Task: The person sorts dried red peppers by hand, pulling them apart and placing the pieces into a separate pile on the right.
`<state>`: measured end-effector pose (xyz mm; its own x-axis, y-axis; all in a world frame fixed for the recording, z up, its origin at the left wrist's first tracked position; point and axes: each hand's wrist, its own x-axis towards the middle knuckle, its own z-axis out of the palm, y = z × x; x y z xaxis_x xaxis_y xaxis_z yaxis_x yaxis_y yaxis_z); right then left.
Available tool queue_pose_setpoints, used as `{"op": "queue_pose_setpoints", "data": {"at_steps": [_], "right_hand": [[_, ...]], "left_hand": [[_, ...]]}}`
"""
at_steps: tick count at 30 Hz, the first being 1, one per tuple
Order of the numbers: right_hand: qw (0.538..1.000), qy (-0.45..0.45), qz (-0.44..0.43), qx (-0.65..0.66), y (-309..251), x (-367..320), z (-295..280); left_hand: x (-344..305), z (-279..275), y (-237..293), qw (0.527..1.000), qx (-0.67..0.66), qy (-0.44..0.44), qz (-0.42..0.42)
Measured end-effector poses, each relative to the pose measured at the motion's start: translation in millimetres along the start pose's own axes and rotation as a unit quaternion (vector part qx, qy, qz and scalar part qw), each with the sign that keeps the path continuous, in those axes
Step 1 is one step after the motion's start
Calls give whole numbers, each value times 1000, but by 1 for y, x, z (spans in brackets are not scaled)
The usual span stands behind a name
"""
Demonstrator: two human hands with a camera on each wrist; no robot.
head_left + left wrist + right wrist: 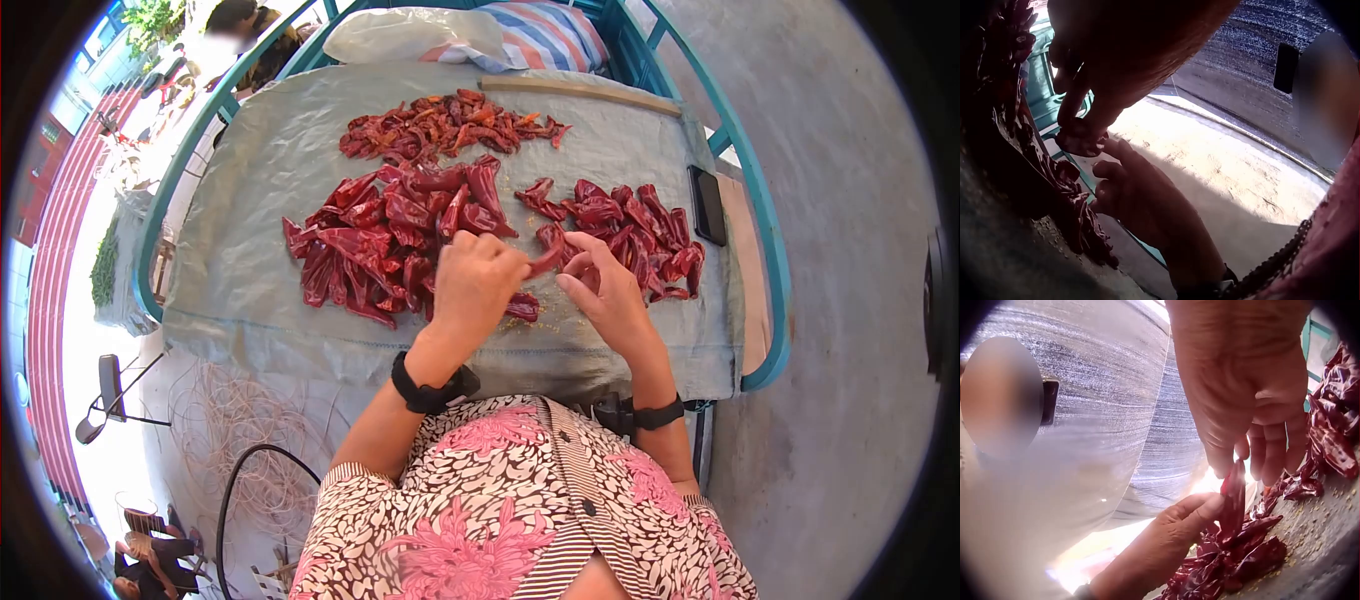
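In the head view my left hand grips a dark red dried pepper, its fingers curled round one end. Beside it my right hand has its thumb and forefinger apart, with the fingertips at the pepper's other end. The left wrist view has the left hand above, holding the pepper, and the right hand below with a fingertip near it. From the right wrist, the pepper stands between the left thumb and the right fingertips; whether those press it is unclear.
A large pepper pile lies left, a smaller pile right, and torn pieces behind. Seeds are scattered near the hands. A phone lies at the right, inside the teal rail. A wooden strip crosses the back.
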<state>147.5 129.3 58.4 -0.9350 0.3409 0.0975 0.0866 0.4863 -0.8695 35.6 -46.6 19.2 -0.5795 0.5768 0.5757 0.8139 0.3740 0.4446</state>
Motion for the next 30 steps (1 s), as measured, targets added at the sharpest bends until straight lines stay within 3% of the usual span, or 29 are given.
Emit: {"op": "queue_pose_setpoints", "data": {"at_steps": [4,7,8,11,15,19,22,26,28,30], "right_hand": [[987,-21,102,123,11,4,-8],[981,-16,71,178,23,5,-14],[982,-21,96,161,23,4,-14],[997,-31,43,52,24,-3,-1],[990,-122,26,-61,4,-9,-3],[976,-89,-47,-194,25,-11,8],[976,-65,-78,-192,40,-6,13],[991,-29,-19,-127,36,-9,0],[991,7,-5,-136,19,-12,-8],[999,-27,9,-21,-3,-14,-4]], "left_hand": [[-9,-3,3,998,-58,-32,5],[-16,-7,-1,998,-37,-39,-19],[-17,-9,-3,999,-22,-39,-29],[-23,-10,-6,999,-13,-45,-24],[-28,-19,-6,994,4,-108,-7],[-32,-11,-4,992,33,-124,12],[-33,-5,-2,995,38,-94,19],[-26,-12,0,999,-15,-11,-38],[-24,-11,-4,997,-67,-12,-38],[-24,-7,-4,993,-115,-24,-24]]}}
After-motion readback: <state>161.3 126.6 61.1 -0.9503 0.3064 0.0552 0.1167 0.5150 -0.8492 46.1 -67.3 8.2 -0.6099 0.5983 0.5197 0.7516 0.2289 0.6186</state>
